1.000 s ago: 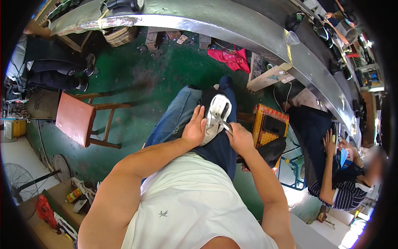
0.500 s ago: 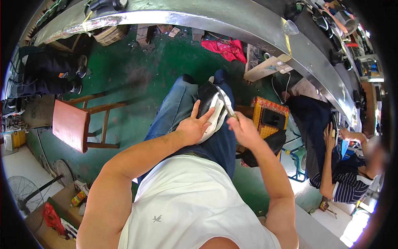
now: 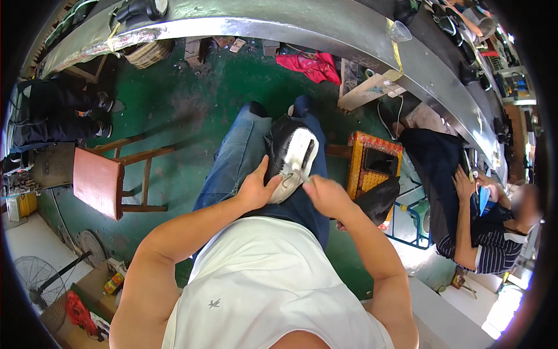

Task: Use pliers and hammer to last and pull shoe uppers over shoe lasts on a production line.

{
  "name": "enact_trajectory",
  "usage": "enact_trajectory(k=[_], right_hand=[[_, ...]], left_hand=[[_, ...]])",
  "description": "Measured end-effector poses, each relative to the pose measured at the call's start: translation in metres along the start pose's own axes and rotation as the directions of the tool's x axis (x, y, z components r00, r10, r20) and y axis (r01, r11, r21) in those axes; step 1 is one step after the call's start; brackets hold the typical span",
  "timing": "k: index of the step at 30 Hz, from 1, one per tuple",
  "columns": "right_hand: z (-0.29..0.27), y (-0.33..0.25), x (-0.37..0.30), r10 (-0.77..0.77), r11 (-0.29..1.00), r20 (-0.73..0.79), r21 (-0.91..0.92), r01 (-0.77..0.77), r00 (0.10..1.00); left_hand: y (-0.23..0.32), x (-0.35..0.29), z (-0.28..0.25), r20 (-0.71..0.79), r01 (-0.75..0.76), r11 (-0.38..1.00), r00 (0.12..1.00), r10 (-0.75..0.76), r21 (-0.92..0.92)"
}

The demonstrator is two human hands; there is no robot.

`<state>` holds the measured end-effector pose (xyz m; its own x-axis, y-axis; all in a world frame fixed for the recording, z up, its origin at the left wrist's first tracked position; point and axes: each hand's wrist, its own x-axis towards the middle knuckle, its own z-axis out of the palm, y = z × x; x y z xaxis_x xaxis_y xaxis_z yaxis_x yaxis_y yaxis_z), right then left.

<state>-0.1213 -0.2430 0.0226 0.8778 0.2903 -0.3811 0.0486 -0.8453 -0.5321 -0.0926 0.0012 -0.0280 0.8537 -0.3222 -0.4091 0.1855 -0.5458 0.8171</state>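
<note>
A black shoe (image 3: pixel 281 135) lies sole up across my lap, its white underside (image 3: pixel 297 145) turned toward me. A long dark strip shows along one side of that underside. My left hand (image 3: pixel 256 187) steadies the shoe near its close end, thumb and fingers spread against the edge. In my right hand (image 3: pixel 327 196) is a slim metal tool (image 3: pixel 301 175), apparently a knife. Its tip rests on or just above the white underside; contact is hard to tell. My right fingers cover most of the handle.
Right of my knee stands a yellow woven stool (image 3: pixel 361 179) bearing a black phone (image 3: pixel 380 161) and a black leather piece (image 3: pixel 379 202). A co-worker (image 3: pixel 474 232) sits beyond it. A brown-topped stool (image 3: pixel 97 183) stands left, and a metal bench (image 3: pixel 290 26) curves across ahead.
The shoe's underside has turned more fully upward. The knife has moved from the far edge down to the near part of the underside. My left hand has slid back toward me.
</note>
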Motion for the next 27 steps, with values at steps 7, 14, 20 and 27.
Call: enact_trajectory(k=[7, 14, 20, 27], right_hand=[[0.002, -0.004, -0.014, 0.045, 0.999, 0.035, -0.009, -0.045, 0.998], [0.008, 0.023, -0.042, 0.213, 0.848, -0.055, 0.506, -0.156, 0.976], [0.023, 0.033, -0.064, 0.407, 0.565, -0.128, 0.814, -0.139, 0.904], [0.029, 0.033, -0.076, 0.288, 0.433, -0.014, 0.894, -0.117, 0.958]], left_hand=[[0.001, 0.002, -0.017, 0.158, -0.056, 0.998, 0.986, 0.051, 0.027], [0.056, 0.001, -0.063, 0.241, -0.080, 0.971, 0.970, 0.025, 0.224], [0.114, 0.020, -0.112, -0.055, -0.392, 0.915, 0.920, 0.389, -0.093], [0.146, 0.073, -0.112, 0.114, -0.356, 0.852, 0.897, 0.427, -0.384]])
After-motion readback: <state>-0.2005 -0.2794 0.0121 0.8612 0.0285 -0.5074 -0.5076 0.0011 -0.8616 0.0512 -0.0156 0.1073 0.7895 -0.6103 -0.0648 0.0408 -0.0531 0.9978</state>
